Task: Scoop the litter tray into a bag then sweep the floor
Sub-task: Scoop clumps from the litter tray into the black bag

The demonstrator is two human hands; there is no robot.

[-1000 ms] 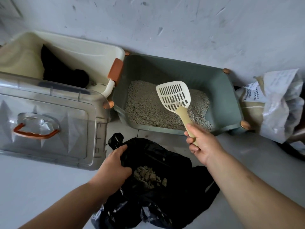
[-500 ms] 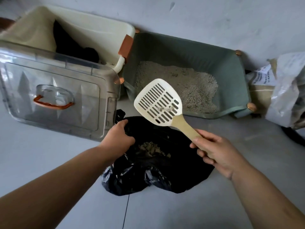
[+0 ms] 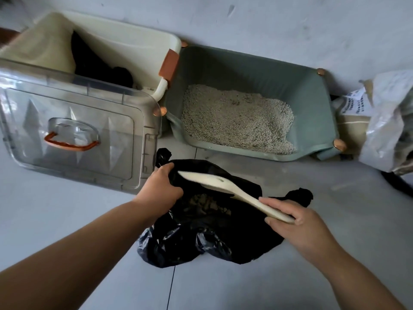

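Observation:
A green litter tray (image 3: 312, 90) against the wall holds pale grey litter (image 3: 237, 117). In front of it a black plastic bag (image 3: 201, 238) lies open on the floor, with clumps of litter (image 3: 205, 203) inside. My left hand (image 3: 159, 191) grips the bag's left rim. My right hand (image 3: 297, 227) grips the handle of a cream slotted scoop (image 3: 214, 182). The scoop is turned edge-on over the bag's mouth, its head close to my left hand.
A clear plastic lid with an orange handle (image 3: 71, 139) leans at the left. Behind it stands a cream bin (image 3: 125, 50) with something black inside. A grey and tan sack (image 3: 384, 121) sits at the right. The floor (image 3: 67, 209) is pale grey.
My right hand brought the scoop back from the tray, lowered it over the bag and turned it on edge. My left hand kept hold of the bag's rim.

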